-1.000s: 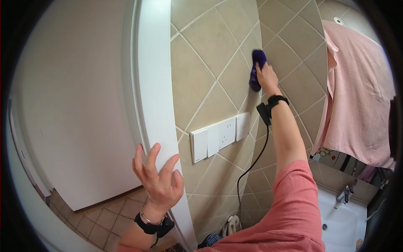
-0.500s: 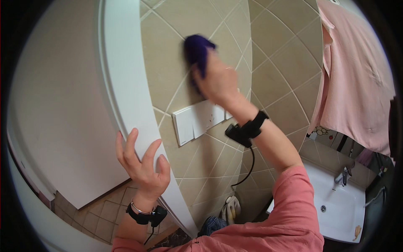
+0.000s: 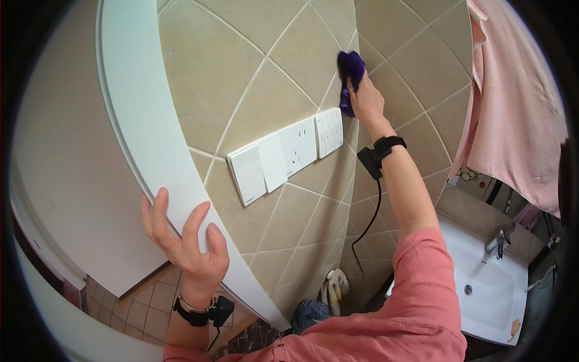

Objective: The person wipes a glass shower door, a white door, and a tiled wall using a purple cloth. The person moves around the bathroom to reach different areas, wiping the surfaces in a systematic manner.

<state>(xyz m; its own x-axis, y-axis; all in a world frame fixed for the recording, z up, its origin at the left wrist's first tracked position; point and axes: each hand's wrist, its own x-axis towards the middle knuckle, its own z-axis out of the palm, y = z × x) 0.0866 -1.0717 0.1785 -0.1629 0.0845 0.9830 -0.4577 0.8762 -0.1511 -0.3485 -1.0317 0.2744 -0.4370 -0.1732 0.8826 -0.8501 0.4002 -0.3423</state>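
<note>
A bunched purple cloth (image 3: 351, 67) is pressed to the beige tiled wall (image 3: 241, 72) by the inner corner, with my right hand (image 3: 368, 101) closed on it. Just below the cloth runs a row of white switch and socket plates (image 3: 295, 146). My left hand (image 3: 196, 250) rests on the white door frame (image 3: 136, 120), its fingers spread and curved over the edge, holding nothing loose. Each wrist wears a black strap with a small black box; a cable hangs from the right one.
A white washbasin (image 3: 491, 295) with a metal tap (image 3: 498, 243) is at the lower right. Above it hangs a pink towel (image 3: 512, 108). A white door (image 3: 78, 169) fills the left side. Low by the wall are a pale glove-like item (image 3: 335, 289) and a blue checked cloth (image 3: 309, 315).
My right hand has moved the purple cloth rightward along the tiles, from above the middle of the plates to the wall corner. My left hand stays on the door frame.
</note>
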